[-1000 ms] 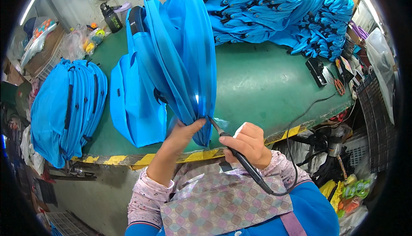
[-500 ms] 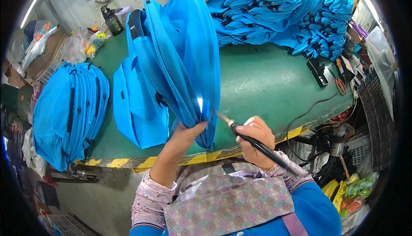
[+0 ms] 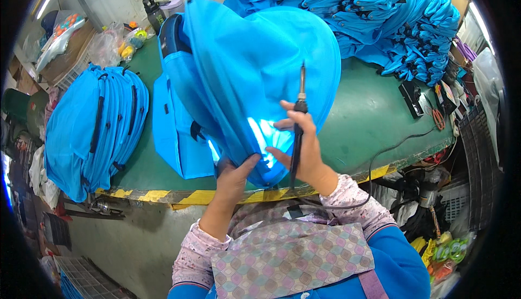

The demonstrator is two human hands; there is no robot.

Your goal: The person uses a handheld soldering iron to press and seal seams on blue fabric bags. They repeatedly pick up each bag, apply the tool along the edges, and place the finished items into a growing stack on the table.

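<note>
A blue fabric piece with dark-trimmed layered folds (image 3: 271,43) stands on the green table, its right panel fanned out and catching bright light low down. My left hand (image 3: 234,177) is closed on its lower folds, thumb on top. A soldering iron (image 3: 298,130) with a black handle and metal tip is in my right hand (image 3: 306,149), tip pointing up, away from me, in front of the fabric. The right fingers are partly spread beside the lit fabric; whether they touch it I cannot tell. A dark cord runs from the iron toward the right.
Folded blue fabric pieces (image 3: 89,130) stack at the left, and a larger blue pile (image 3: 374,11) fills the back right. A black bottle (image 3: 154,14) stands at the back left. On the right lies a black box-like device (image 3: 411,99). Yellow striped tape (image 3: 201,196) marks the table's front edge.
The fabric's right panel has swung open to the right. My right hand has turned the soldering iron from pointing at the fabric to tip up, and moved nearer the panel.
</note>
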